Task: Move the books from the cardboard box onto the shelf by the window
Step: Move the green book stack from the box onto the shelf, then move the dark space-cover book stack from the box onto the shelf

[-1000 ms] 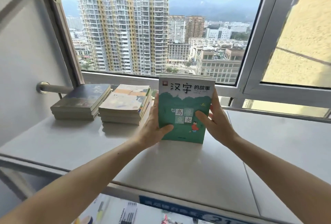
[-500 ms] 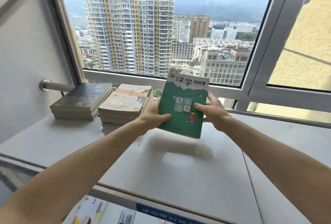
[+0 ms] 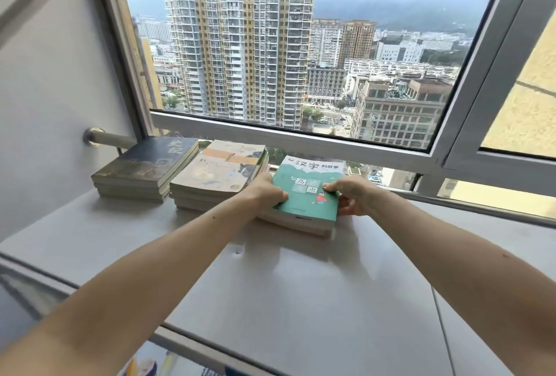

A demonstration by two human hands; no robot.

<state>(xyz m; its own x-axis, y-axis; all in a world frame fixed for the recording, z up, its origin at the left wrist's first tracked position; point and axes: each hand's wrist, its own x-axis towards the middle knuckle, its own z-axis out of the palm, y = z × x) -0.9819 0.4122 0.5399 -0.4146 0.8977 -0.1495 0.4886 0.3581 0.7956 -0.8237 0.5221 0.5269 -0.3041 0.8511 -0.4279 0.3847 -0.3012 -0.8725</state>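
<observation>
A small stack of books topped by a green-covered book (image 3: 310, 192) lies flat on the white shelf (image 3: 285, 285) under the window. My left hand (image 3: 264, 192) grips the stack's left edge, thumb on the green cover. On the right edge, my right hand (image 3: 350, 195) holds the stack with fingers on the cover and thumb at its side. Left of it sit a stack with a pale cover (image 3: 219, 174) and a stack with a dark cover (image 3: 147, 168). The cardboard box is out of view.
The window frame (image 3: 288, 138) runs just behind the books. A grey wall (image 3: 45, 105) with a round rail (image 3: 105, 138) closes off the left. Colourful items (image 3: 156, 363) show below the shelf's front edge. Bare shelf surface extends to the right (image 3: 481, 249).
The green-topped stack went from standing upright in both hands to tilted above the shelf, then down flat beside the pale stack. Both hands moved forward with it.
</observation>
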